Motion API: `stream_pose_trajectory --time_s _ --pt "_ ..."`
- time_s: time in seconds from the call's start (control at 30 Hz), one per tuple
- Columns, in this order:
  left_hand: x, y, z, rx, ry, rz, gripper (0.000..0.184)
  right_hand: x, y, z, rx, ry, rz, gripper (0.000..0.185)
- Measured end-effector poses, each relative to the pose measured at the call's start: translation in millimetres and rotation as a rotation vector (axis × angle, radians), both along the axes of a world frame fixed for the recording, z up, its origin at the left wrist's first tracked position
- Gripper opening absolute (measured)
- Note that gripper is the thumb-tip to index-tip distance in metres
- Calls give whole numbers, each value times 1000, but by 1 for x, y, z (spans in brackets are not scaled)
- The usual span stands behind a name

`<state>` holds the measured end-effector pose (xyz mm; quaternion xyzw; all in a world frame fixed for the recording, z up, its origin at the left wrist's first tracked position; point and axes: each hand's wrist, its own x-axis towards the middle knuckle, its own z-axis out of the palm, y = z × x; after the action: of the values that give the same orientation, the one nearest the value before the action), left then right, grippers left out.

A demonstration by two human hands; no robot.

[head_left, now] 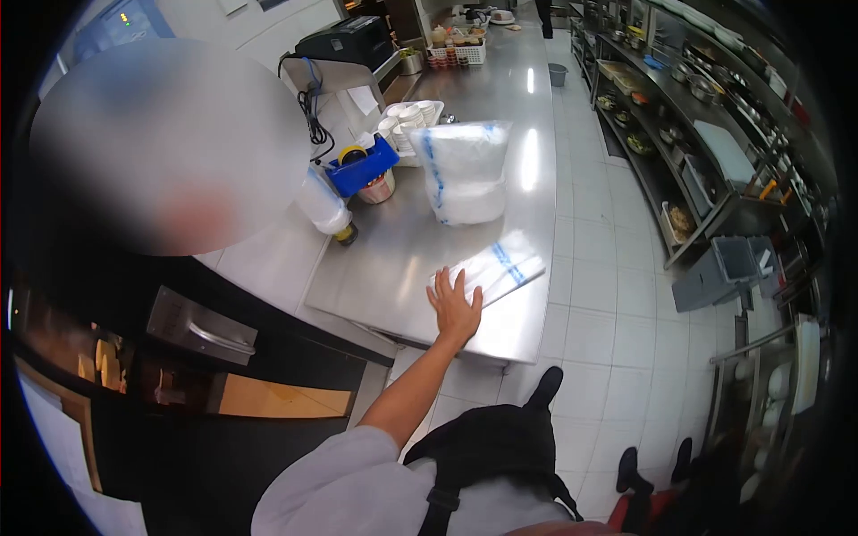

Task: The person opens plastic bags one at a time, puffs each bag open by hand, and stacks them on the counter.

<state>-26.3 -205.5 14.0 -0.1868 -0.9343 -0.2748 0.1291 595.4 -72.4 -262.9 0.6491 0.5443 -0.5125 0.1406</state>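
Note:
My left hand (pixel 456 313) reaches out over the steel counter, palm down with fingers spread. Its fingertips rest on the near left end of a folded white cloth (pixel 508 264) with a blue stripe. Just behind the cloth stands a clear plastic bag (pixel 466 179) packed with white material and showing blue bands along its side. I cannot make out exactly what the bag contains. My right hand is out of view.
On the counter's left are a blue tape dispenser (pixel 365 166), a squeeze bottle (pixel 326 205) and a tray of white cups (pixel 411 121). Grey bins (pixel 715 272) and steel shelves (pixel 688 107) line the right. Another person's shoes (pixel 630 469) show at lower right.

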Motion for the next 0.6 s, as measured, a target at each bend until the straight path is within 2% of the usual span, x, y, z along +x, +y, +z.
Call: stream_pose_trajectory --time_s 0.17,0.33,0.4,0.43,0.53,0.6 --pt "-1 -11 -11 163 7 -50 64 45 -87 -8 -35 94 -157 56" --pt "16 -34 -7 117 21 -59 68 107 -153 -37 -65 131 -217 54" --pt "28 -46 -18 74 17 -56 69 118 -164 -51 -74 134 -237 53" --pt "30 -52 -22 67 41 -99 69 104 -160 -31 -57 113 -328 48" --pt "34 -54 -20 116 61 -123 69 87 -140 -7 -106 84 -318 53" --pt "34 -52 -20 117 42 -92 69 83 -132 -9 -95 160 -358 54"
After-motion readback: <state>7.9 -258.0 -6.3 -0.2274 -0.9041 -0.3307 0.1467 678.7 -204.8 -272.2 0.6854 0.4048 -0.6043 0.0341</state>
